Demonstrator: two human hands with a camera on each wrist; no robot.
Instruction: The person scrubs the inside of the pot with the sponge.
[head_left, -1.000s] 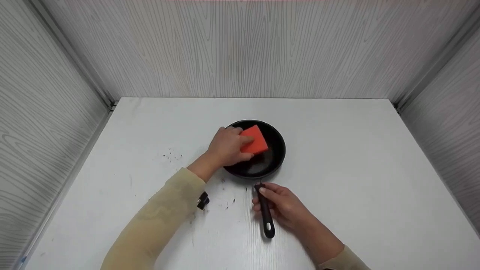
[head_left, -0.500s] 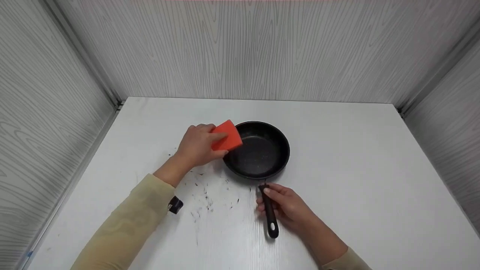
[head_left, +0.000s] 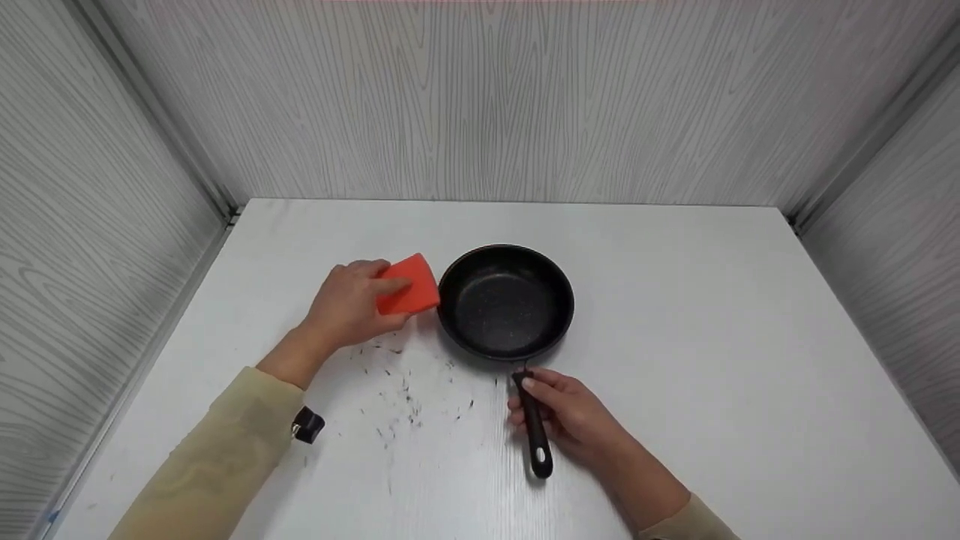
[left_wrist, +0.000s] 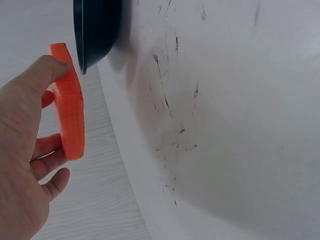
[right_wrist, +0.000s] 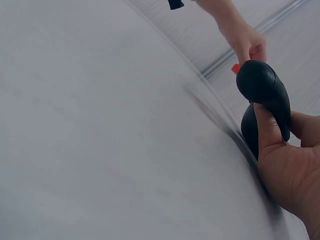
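My left hand (head_left: pixel 351 304) pinches an orange-red sponge (head_left: pixel 415 286) just left of a black frying pan (head_left: pixel 501 311). In the left wrist view the sponge (left_wrist: pixel 69 105) is seen edge-on between thumb and fingers, above the table and near the pan's rim (left_wrist: pixel 82 65). My right hand (head_left: pixel 568 406) grips the pan's black handle (head_left: pixel 537 442) close to where it joins the pan, with the thumb on top. The handle points toward me. In the right wrist view the handle's end (right_wrist: pixel 257 82) hides most of the pan.
Dark crumbs and smears (head_left: pixel 405 397) lie on the white table (head_left: pixel 675 315), left of the handle and below the left hand. Grey wood-grain panels (head_left: pixel 487 105) stand at the back and on both sides. A small black device (head_left: pixel 307 425) sits at the left wrist.
The left hand has lifted the sponge out of the pan and moved it left past the rim, uncovering the pan's inside. My right hand keeps its grip on the handle.
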